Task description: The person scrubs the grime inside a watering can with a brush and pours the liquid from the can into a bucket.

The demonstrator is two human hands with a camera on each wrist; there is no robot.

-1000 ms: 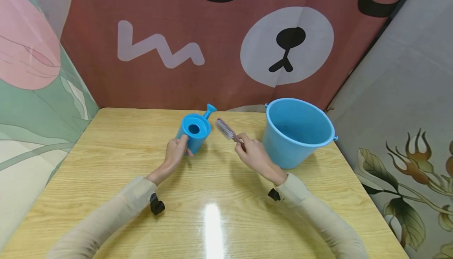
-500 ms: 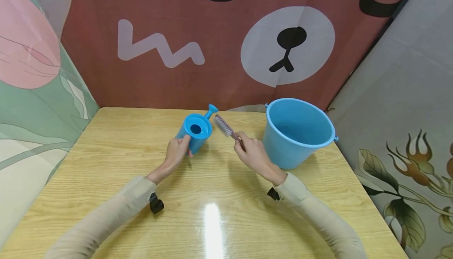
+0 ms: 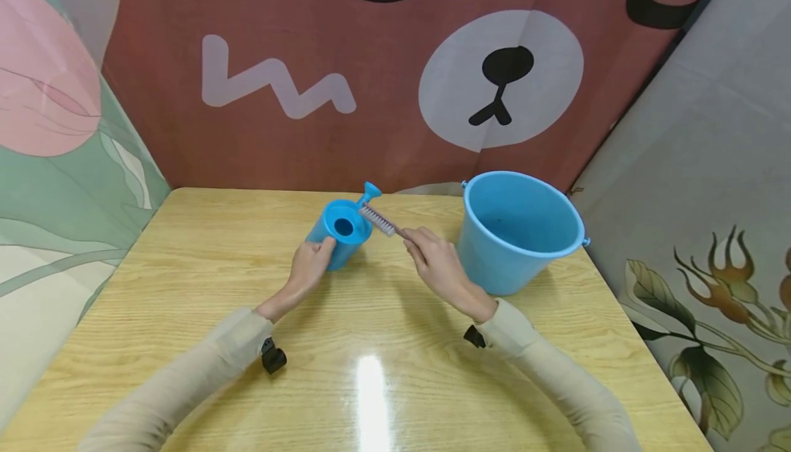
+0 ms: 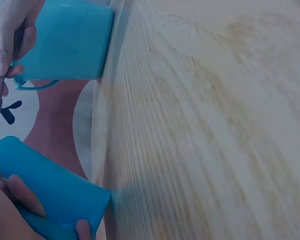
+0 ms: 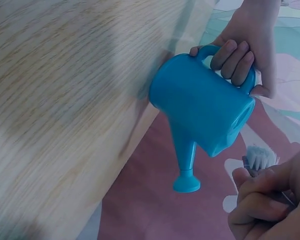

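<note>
A blue toy watering can (image 3: 343, 222) with a round filling hole and a sprinkler spout stands left of the table's middle. My left hand (image 3: 307, 263) grips its handle; in the right wrist view the fingers of the left hand (image 5: 235, 60) curl through the handle. My right hand (image 3: 440, 266) holds a brush (image 3: 384, 221) by its thin pinkish-brown handle. The white bristles overlap the can's rim beside the spout in the head view. In the right wrist view, the bristle tip of the brush (image 5: 260, 157) shows past the right hand's curled fingers.
A large light-blue bucket (image 3: 488, 260) stands at the table's back right, close to the right hand. The wooden table (image 3: 247, 390) ends at a curtain (image 3: 278, 143) with a bear print. A patterned cloth (image 3: 698, 184) hangs along the right side.
The brush has moved left from beside the watering can to over its rim and has turned in the right hand. The can has shifted slightly right in view.
</note>
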